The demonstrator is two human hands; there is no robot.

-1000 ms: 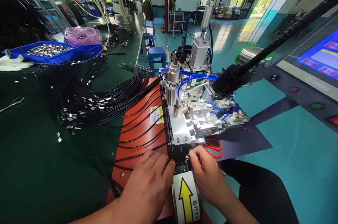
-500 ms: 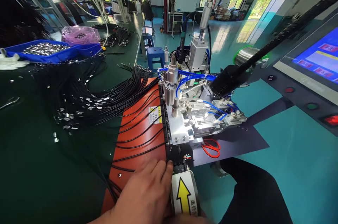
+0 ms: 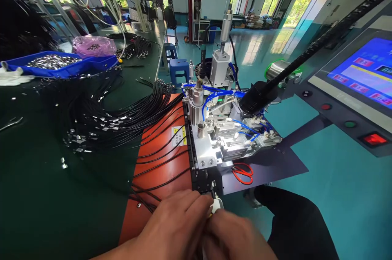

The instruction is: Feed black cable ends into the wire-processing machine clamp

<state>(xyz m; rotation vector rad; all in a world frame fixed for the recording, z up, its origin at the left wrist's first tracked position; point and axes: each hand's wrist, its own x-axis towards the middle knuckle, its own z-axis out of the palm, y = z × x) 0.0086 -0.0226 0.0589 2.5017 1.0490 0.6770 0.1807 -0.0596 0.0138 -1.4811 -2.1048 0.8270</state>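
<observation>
Orange plate (image 3: 168, 170): slim black cables (image 3: 162, 111), gently bowed; fingers (image 3: 199, 203) near, cannot tell whether pinching.

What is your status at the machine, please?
Left hand, right hand close together by machine, grip hidden. Black cables across red plate. Red-handled scissors beyond, apart from hands.

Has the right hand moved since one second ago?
Yes. Judged against the red scissors, the right hand has moved back toward the camera, beside the left hand.
</observation>
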